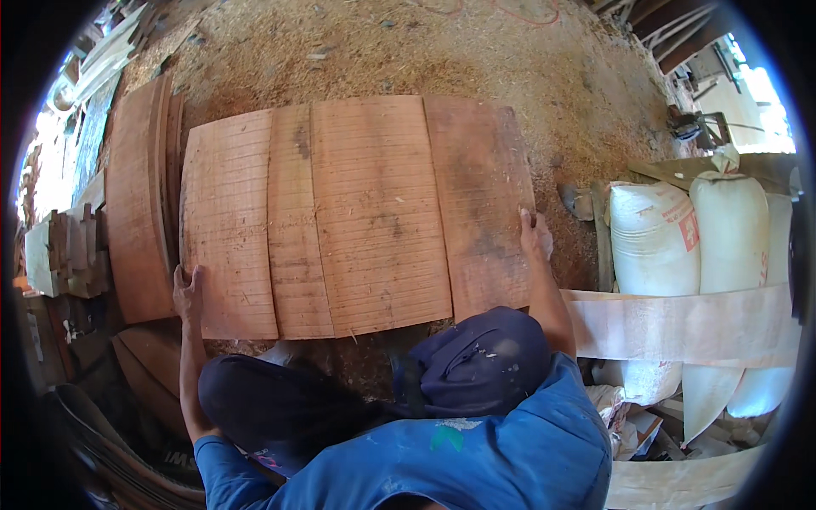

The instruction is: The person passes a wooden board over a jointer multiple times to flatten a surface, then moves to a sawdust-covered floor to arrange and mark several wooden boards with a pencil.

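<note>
Several reddish-brown wooden boards lie side by side in front of my knees, rough-sawn and dusted with wood chips. My left hand (187,293) is closed on the outer edge of the leftmost board (228,225); some of its fingers are hidden at the edge. At the opposite end, my right hand (536,235) grips the outer edge of the darker, stained right board (483,187). Between them sit a narrow board (293,212) and a wider middle board (378,208). Thin seams show where the boards meet.
More boards (136,204) lean in a stack at the left, near short wood blocks (81,246). Sawdust covers the ground (357,55) beyond. Full white sacks (654,229) stand at the right behind a pale curved wooden strip (688,327).
</note>
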A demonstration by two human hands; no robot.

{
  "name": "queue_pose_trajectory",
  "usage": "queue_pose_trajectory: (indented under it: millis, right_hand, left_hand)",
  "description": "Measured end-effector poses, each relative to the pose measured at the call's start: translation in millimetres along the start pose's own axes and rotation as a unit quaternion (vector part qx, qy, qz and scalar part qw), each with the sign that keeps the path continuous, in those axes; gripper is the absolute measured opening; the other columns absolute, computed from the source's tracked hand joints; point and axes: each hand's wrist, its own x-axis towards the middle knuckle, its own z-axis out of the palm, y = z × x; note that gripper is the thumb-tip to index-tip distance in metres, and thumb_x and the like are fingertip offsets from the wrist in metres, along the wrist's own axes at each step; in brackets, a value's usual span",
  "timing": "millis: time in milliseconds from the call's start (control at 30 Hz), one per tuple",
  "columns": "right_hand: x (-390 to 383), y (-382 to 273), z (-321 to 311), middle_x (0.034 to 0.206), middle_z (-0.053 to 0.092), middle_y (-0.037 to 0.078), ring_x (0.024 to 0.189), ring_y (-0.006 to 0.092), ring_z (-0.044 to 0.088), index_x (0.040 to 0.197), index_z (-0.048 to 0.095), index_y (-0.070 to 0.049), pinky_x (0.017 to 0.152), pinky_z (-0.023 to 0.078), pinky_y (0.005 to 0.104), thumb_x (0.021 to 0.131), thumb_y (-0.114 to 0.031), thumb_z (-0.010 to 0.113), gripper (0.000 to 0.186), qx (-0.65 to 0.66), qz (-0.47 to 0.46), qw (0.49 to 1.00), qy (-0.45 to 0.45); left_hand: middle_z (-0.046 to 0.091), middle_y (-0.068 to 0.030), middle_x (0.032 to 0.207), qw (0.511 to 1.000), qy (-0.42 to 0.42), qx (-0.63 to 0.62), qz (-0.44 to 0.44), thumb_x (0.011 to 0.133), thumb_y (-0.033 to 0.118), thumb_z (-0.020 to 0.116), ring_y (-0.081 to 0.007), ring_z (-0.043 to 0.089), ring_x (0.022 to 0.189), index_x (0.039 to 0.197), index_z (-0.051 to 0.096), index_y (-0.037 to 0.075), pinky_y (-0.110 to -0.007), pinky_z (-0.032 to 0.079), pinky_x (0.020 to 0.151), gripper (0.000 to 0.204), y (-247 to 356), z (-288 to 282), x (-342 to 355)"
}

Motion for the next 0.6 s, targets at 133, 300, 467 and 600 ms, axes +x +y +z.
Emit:
queue_pose_trajectory:
  millis: [133, 300, 467, 600]
  right_hand:
    - [-2.7, -4.5, 6.9, 0.114, 0.071, 0.021, 0.108, 0.0459, 0.065, 0.121, 0.062, -0.011, 0.091, 0.051, 0.0541, 0.097, -0.067, 0.047, 0.062, -0.015, -0.001, 1.000, -0.003]
    - [-0.1, 3.7, 11.2, 0.112, 0.070, 0.025, 0.107, 0.0482, 0.065, 0.125, 0.060, -0.012, 0.090, 0.051, 0.0552, 0.096, -0.069, 0.045, 0.066, -0.036, 0.010, 0.999, 0.008]
    - [0.1, 1.1, 12.5, 0.114, 0.069, 0.027, 0.108, 0.0488, 0.065, 0.131, 0.057, -0.014, 0.091, 0.051, 0.0563, 0.096, -0.072, 0.042, 0.069, -0.037, 0.005, 0.999, 0.008]
    - [-0.9, -0.4, 12.1, 0.117, 0.069, 0.026, 0.109, 0.0489, 0.065, 0.132, 0.057, -0.014, 0.092, 0.050, 0.0561, 0.097, -0.071, 0.041, 0.069, -0.048, 0.005, 0.999, 0.002]
  left_hand:
    - [0.055, -0.0252, 0.144, 1.000, -0.013, 0.013, -0.013, 0.089, 0.066, 0.063, -0.0412, 0.053, 0.133, 0.151, 0.043, 0.003, -0.044, 0.043, 0.108, 0.090, -15.4, -7.7, 1.1]
    - [0.054, -0.0289, 0.142, 1.000, -0.020, -0.010, 0.000, 0.091, 0.061, 0.064, -0.0429, 0.052, 0.133, 0.150, 0.042, -0.001, -0.044, 0.043, 0.108, 0.088, -5.7, -1.3, -1.3]
    - [0.054, -0.0308, 0.142, 1.000, -0.002, -0.003, 0.031, 0.092, 0.060, 0.065, -0.0442, 0.051, 0.133, 0.149, 0.042, -0.003, -0.044, 0.042, 0.109, 0.088, -2.8, -5.3, -1.5]
    - [0.054, -0.0303, 0.141, 1.000, 0.000, -0.012, 0.013, 0.092, 0.057, 0.066, -0.0433, 0.052, 0.133, 0.149, 0.042, -0.004, -0.043, 0.042, 0.109, 0.087, 4.8, -4.7, -7.5]
